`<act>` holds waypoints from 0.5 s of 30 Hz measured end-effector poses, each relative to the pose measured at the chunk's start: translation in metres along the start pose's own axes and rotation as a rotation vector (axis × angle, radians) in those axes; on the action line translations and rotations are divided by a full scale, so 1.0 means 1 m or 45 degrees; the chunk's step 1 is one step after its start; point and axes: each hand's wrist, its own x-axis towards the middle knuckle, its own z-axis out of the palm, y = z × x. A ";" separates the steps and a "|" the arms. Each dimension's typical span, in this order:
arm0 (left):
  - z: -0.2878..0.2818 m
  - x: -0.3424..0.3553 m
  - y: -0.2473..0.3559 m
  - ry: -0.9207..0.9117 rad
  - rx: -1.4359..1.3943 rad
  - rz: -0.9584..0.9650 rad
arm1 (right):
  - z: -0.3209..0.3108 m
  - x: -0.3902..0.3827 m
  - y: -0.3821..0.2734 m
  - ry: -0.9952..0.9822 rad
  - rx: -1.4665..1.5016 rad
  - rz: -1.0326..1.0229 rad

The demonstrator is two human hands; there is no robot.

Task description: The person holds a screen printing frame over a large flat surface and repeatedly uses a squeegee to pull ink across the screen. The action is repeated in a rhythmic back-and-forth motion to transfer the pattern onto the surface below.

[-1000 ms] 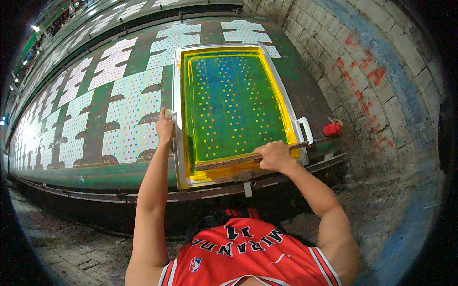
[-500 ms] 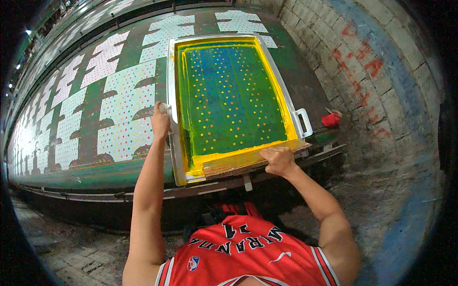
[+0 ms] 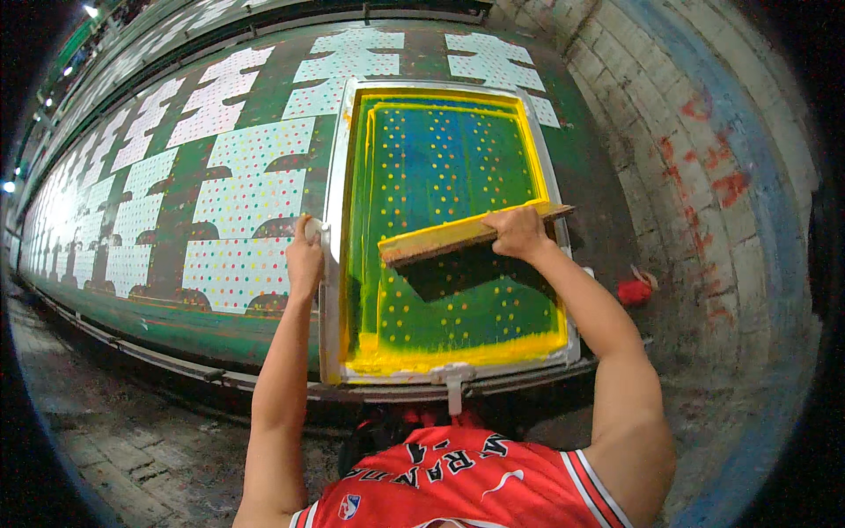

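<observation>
A screen printing frame point(image 3: 336, 189) with pale metal rails lies on the long green table. Its mesh point(image 3: 440, 158) is green and blue with rows of small yellow and orange dots. My left hand point(image 3: 304, 260) is closed around the white handle point(image 3: 314, 229) on the frame's left side. In my right hand point(image 3: 517, 232) is a wide wooden squeegee point(image 3: 440, 239), gripped near its right end and slanting up to the right. Yellow ink coats its upper edge, and a dark shadow falls on the mesh below it. A thick band of yellow ink point(image 3: 458, 354) lies along the frame's near side.
Dotted white cut pieces point(image 3: 249, 198) lie in rows on the green table point(image 3: 176, 326) to the left and beyond the frame. A block wall point(image 3: 695, 176) with red marks runs along the right. A red object point(image 3: 634, 291) sits near the table's right edge.
The squeegee has gone from the frame's near edge to over the middle of the mesh, carried by my right hand. The near ink band is now uncovered. My left hand keeps its hold.
</observation>
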 end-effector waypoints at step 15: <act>0.003 -0.003 0.009 0.144 0.092 0.079 | 0.054 0.249 0.140 -0.016 -0.283 0.209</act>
